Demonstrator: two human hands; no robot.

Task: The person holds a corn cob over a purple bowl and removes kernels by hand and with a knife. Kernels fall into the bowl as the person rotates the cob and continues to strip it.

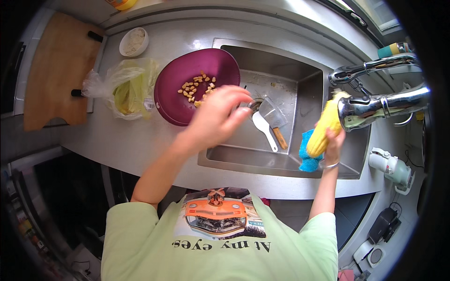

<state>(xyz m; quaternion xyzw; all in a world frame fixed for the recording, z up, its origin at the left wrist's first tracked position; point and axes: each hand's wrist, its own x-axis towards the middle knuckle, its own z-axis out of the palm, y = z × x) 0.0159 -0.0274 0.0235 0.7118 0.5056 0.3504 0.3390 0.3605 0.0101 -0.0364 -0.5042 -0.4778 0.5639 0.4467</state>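
My right hand [334,145] grips a peeled ear of yellow corn [321,135] close beside the chrome faucet head [357,110], above the sink divider. A blue cloth [309,156] hangs over the divider, just left of that hand. Motion-blurred, my left hand [221,116] is over the right edge of a purple plastic bowl [174,102], thumb and fingers apart, with nothing visible between them. Loose corn kernels [190,89] lie in the bowl; my left hand hides part of them. Below in the sink [242,156] rest a white spoon [262,126] and a wooden-handled clear scraper-like tool [279,138].
Left of the bowl, a clear plastic bag [132,87] holds green husk-like matter. A white bowl [134,42] with pale food stands behind it. A wooden cutting board [61,73] is at far left. A white and pale green jug [392,168] stands right of the sink.
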